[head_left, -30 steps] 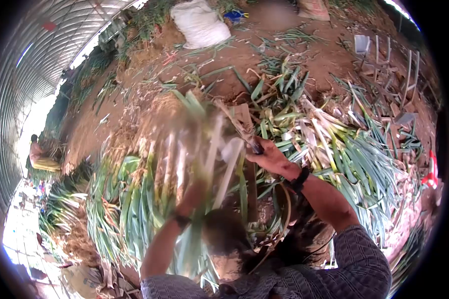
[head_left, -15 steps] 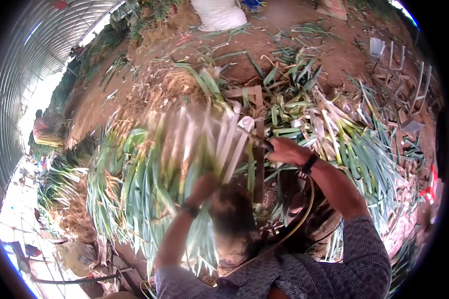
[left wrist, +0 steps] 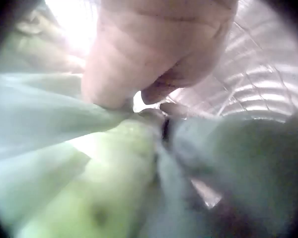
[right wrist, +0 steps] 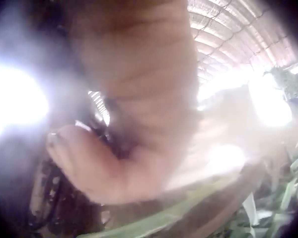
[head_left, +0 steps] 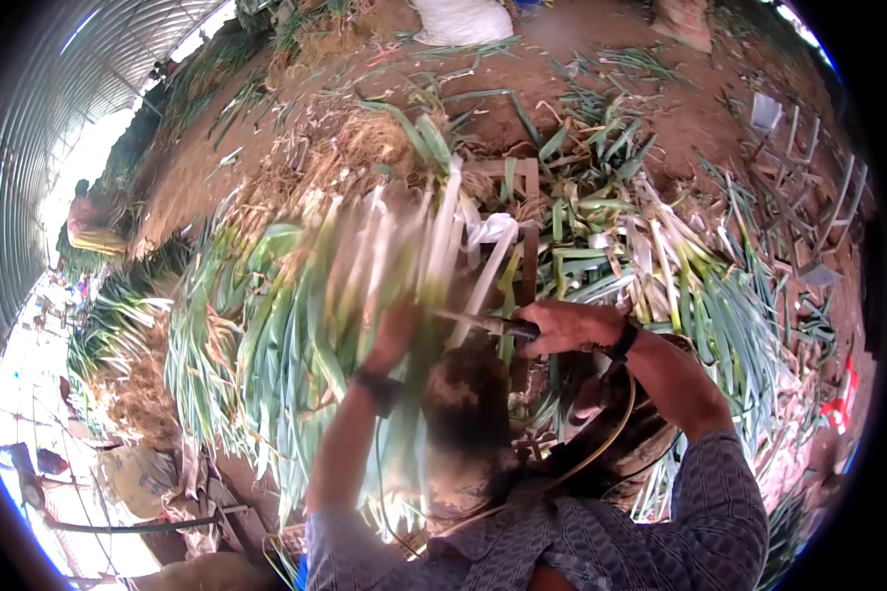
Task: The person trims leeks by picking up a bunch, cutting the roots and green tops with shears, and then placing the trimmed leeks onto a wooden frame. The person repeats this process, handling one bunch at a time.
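My left hand (head_left: 394,330) grips a leek among the long row of leeks (head_left: 276,335), whose white stems lie away from me and green leaves hang toward me. Close up in the left wrist view, curled fingers (left wrist: 159,54) press on pale green leaves (left wrist: 114,168). In my right hand (head_left: 574,327) is a knife (head_left: 483,322) with a dark handle and narrow blade; its tip overlaps the leek right beside the left hand. The right wrist view shows that hand's fingers bent round, with the knife mostly hidden.
More leeks (head_left: 719,305) lie in a heap to the right. A wooden frame (head_left: 530,236) stands between the piles. Roots and trimmings (head_left: 365,148) cover the ground beyond. A white sack (head_left: 461,22) is at the far side, metal racks (head_left: 838,207) at far right.
The left hand with its leek was raised and blurred, then came down onto the row. The right hand has swung the knife from pointing away to pointing left, toward the left hand.
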Demonstrator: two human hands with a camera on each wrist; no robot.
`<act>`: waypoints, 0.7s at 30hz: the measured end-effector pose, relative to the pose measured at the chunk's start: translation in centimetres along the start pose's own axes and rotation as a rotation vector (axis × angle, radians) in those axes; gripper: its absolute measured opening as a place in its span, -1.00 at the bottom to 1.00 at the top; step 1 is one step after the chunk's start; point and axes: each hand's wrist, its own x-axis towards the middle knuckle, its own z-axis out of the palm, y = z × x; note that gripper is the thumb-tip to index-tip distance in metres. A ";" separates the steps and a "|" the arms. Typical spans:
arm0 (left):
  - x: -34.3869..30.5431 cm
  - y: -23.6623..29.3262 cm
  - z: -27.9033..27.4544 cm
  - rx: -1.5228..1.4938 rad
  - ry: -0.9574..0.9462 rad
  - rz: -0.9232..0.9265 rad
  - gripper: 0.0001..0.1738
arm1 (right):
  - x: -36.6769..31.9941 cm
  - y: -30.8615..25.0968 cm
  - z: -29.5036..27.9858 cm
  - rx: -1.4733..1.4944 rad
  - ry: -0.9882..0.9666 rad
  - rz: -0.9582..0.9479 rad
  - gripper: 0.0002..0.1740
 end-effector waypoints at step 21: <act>2.8 2.8 -1.3 0.143 -0.442 -0.385 -0.37 | -0.5 4.9 0.0 -0.004 0.071 -0.008 -0.45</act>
